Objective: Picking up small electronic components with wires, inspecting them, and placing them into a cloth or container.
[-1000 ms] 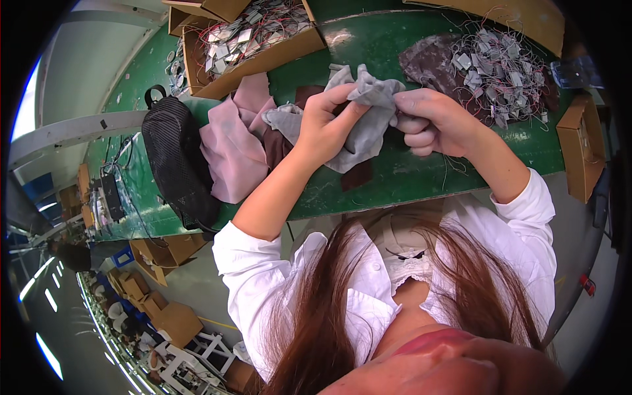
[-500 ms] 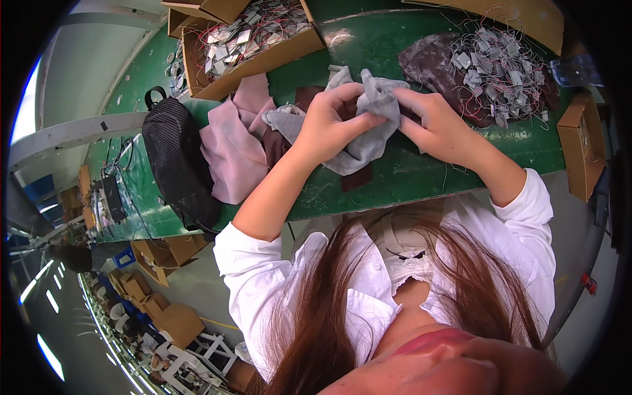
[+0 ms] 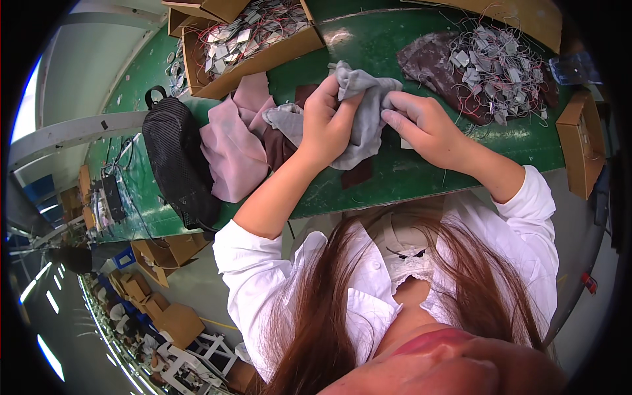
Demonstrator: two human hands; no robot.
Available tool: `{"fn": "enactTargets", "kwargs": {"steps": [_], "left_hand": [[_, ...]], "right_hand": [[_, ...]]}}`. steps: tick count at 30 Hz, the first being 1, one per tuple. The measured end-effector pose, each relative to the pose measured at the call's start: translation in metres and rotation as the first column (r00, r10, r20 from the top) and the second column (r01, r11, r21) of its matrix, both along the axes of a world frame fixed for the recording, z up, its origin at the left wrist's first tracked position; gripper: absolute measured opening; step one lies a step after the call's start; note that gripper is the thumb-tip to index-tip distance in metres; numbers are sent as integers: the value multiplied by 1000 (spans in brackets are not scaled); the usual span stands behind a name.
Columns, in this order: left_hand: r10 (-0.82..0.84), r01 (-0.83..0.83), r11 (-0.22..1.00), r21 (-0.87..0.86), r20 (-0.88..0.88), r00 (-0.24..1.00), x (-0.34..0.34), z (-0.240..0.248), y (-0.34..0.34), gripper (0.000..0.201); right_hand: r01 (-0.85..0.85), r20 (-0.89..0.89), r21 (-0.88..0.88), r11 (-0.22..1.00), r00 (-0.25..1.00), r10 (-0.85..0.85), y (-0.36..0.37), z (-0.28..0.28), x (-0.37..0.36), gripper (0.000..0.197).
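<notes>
A crumpled grey cloth (image 3: 366,125) is held up just above the green table, between my two hands. My left hand (image 3: 329,125) is closed on its left side, with thumb and fingers bunching the fabric. At the cloth's right edge, my right hand (image 3: 424,125) pinches with thumb and forefinger, its other fingers curled. A small pale flat piece (image 3: 406,143) shows just beneath the right hand; whether the hand holds it cannot be made out. Dark brown cloth (image 3: 357,172) lies partly hidden under the grey one.
Pink cloth (image 3: 234,148) and a black mesh pouch (image 3: 178,158) lie to the left. A cardboard box (image 3: 263,64) of small wired square parts stands far left. More such parts (image 3: 497,76) are heaped on brown cloth at right, near another cardboard box (image 3: 579,148).
My left hand has turned more upright and the grey cloth has shifted and been refolded. My right fingers have drawn back slightly to the cloth's edge, and the pale piece now shows beneath them.
</notes>
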State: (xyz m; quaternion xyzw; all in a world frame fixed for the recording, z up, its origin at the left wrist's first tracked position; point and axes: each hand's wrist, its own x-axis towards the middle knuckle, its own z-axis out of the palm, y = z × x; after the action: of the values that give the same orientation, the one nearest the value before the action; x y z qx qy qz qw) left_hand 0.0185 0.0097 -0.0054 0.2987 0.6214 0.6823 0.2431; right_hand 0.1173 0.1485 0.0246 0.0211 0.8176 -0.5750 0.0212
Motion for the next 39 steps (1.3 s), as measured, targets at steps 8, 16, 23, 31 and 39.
{"fn": "enactTargets", "kwargs": {"steps": [8,16,23,31,39], "left_hand": [[125,-159,985,65,363,923,-13,11,-6,21],[-169,169,982,-80,3,986,-8,1,-5,25],[-109,109,994,3,116,987,-2,5,-6,12],[56,-120,986,120,438,897,-17,7,-11,25],[-167,163,983,-81,-45,985,-6,2,-6,26]], "right_hand": [[113,8,-52,992,994,-113,7,4,1,16],[77,-93,-30,997,993,-79,6,-8,-1,15],[91,-60,-93,991,993,-97,2,-3,-2,16],[143,102,-186,972,987,-126,8,6,3,16],[40,-69,-42,998,997,-43,3,-9,0,16]]}}
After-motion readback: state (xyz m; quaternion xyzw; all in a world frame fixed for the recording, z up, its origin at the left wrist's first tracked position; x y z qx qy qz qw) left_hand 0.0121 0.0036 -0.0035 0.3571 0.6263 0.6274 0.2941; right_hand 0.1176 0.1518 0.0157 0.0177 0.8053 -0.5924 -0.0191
